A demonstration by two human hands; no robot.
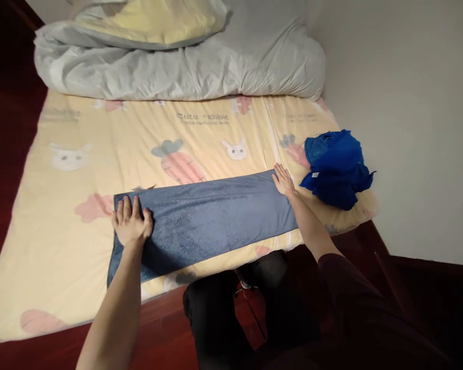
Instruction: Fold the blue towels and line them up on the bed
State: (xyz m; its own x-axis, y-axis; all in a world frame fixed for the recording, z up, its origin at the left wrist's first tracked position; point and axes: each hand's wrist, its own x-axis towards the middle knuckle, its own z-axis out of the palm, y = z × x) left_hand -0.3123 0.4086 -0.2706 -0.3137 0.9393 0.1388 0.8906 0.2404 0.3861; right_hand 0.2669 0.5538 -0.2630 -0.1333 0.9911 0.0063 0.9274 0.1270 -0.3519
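Note:
A blue-grey towel (pixel 212 221) lies as a long flat strip along the near edge of the bed, folded or simply narrow, I cannot tell which. On its left end rests my left hand (pixel 131 222), palm down with the fingers spread. My right hand (pixel 283 180) lies flat on the towel's far right corner, fingers stretched out. Neither hand grips the cloth. To the right of my right hand sits a crumpled bright blue cloth (pixel 337 167) with a small white label.
The bed's yellow sheet (pixel 111 139) carries printed rabbits and carrots. Across the back lies a rolled grey-and-yellow quilt (pixel 185 72). A pale wall (pixel 409 128) stands at the right. Dark red floor (pixel 170 329) shows below, around my knees.

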